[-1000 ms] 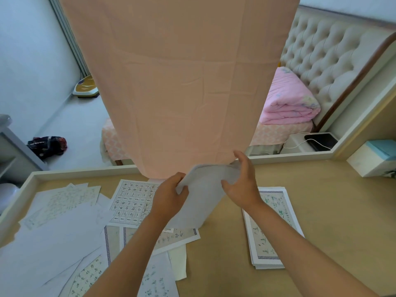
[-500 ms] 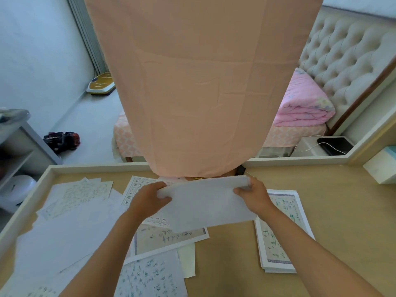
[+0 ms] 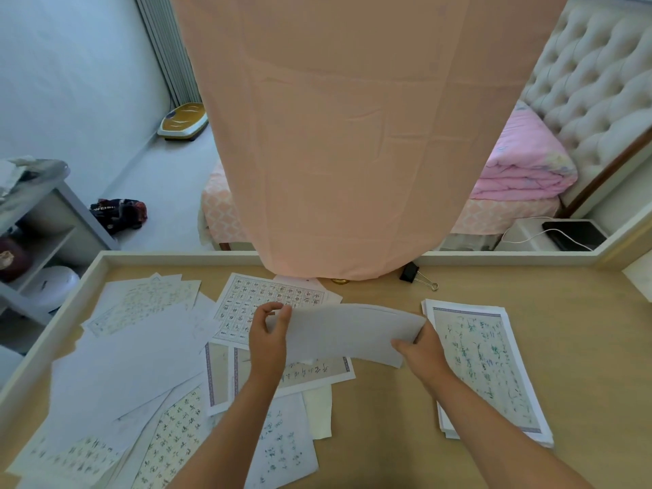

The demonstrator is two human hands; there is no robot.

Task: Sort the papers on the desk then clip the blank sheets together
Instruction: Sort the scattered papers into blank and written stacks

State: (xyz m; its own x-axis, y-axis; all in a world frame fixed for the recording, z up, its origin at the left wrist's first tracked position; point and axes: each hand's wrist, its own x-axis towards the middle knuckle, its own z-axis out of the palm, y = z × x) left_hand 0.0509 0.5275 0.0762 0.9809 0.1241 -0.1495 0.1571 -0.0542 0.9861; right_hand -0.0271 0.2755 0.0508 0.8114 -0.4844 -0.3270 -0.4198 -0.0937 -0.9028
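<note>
- A blank white paper sheet (image 3: 347, 330) is held above the tan wooden desk (image 3: 381, 411), its long axis running left to right.
- The left hand (image 3: 270, 335) pinches its left end.
- The right hand (image 3: 420, 351) grips its right end.
- A black binder clip (image 3: 411, 272) lies beyond on the desk.

A peach curtain (image 3: 352, 135) hung down the centre. At right lay a pink quilt (image 3: 522, 171) beside a tufted headboard (image 3: 592, 82). At left stood a pale wall (image 3: 70, 82) and grey shelf unit (image 3: 46, 210).
</note>
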